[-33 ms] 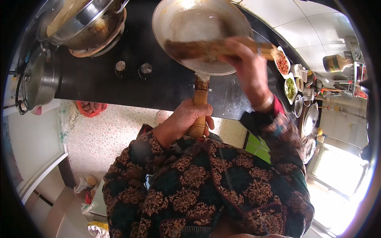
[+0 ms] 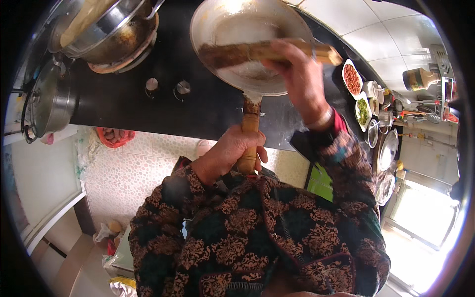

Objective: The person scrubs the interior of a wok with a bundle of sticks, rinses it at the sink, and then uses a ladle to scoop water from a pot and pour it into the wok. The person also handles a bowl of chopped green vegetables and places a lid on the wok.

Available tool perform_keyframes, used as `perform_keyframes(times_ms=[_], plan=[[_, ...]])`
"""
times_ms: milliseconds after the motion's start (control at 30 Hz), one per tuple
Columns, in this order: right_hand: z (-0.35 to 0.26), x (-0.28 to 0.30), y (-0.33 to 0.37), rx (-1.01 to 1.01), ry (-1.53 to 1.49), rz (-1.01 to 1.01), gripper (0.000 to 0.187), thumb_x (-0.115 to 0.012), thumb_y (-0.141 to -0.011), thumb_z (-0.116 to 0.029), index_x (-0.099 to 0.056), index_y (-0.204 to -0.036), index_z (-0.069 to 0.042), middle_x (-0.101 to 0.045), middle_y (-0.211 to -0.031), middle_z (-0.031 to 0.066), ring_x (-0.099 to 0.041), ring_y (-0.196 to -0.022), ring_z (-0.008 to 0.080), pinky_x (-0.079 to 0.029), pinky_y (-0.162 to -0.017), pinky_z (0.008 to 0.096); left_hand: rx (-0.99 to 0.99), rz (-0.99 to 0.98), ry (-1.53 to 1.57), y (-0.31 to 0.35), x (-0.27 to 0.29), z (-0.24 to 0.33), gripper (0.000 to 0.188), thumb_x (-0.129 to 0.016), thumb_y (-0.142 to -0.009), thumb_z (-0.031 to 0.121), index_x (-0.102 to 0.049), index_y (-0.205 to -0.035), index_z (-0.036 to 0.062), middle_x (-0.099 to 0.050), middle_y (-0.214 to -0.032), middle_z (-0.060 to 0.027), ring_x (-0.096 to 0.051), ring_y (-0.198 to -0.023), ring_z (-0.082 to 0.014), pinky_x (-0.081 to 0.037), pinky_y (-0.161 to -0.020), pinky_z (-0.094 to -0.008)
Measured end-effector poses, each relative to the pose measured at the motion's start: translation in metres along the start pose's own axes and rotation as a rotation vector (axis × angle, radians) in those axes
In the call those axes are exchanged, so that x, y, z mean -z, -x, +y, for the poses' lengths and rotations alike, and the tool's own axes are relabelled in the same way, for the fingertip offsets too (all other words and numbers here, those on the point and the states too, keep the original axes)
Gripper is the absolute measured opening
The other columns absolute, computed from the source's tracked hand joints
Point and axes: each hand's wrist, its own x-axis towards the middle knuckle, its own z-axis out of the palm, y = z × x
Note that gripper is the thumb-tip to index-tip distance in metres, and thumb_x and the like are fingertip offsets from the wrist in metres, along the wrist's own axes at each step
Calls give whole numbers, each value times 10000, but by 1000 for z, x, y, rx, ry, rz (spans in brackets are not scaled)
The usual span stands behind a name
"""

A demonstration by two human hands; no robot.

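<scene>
A light metal wok (image 2: 230, 32) is in front of me over the black counter, its inside wet and shiny. My left hand (image 2: 236, 148) is wrapped round its wooden handle (image 2: 251, 123), close to my body. In my right hand (image 2: 303, 79) is a bamboo wok brush (image 2: 247, 51), gripped near its pale end. The dark bristle end lies across the left part of the wok; motion blurs it, so I cannot tell whether it touches the metal.
Pots stand on the left: a steel pot (image 2: 121, 37) on a burner and a lidded pot (image 2: 53, 106). At right are white dishes of reddish bits (image 2: 352, 79) and chopped greens (image 2: 362, 111), and a steel lid (image 2: 387, 150). Two knobs (image 2: 183, 87) rise from the black counter (image 2: 116, 101).
The brush and my right hand have shifted a little left and upward across the wok. My left hand keeps its hold on the wok handle.
</scene>
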Motion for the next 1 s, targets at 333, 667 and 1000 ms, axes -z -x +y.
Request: perform_keyframes(times_ms=[333,667,1000], plan=[[31,10,33,-33,-65,65,194,-704,-880,-69,-701,-1074,-68,-684,-1115,58,-680,-1015,160,-574,-855,290,-45,-21,-33,-2,8,-3,272,-623,-872,221,-557,-1041,18,-674,-828,-154,-650,-617,-212,-531,-552,-314],[51,86,63,-548,-564,109,375,-773,-794,-46,-643,-1144,-8,-701,-1068,79,-668,-934,149,-558,-833,284,-92,-63,79,-1,9,-6,383,-652,-887,185,-481,-1175,1,-669,-885,-168,-639,-594,-181,-539,-586,-291],[150,18,-131,-219,-822,191,250,-697,-839,19,-636,-1079,49,-686,-1012,130,-687,-897,209,-603,-758,313,-16,28,-57,13,10,9,368,-626,-839,178,-499,-1133,-5,-630,-754,-110,-597,-568,-169,-510,-540,-276]])
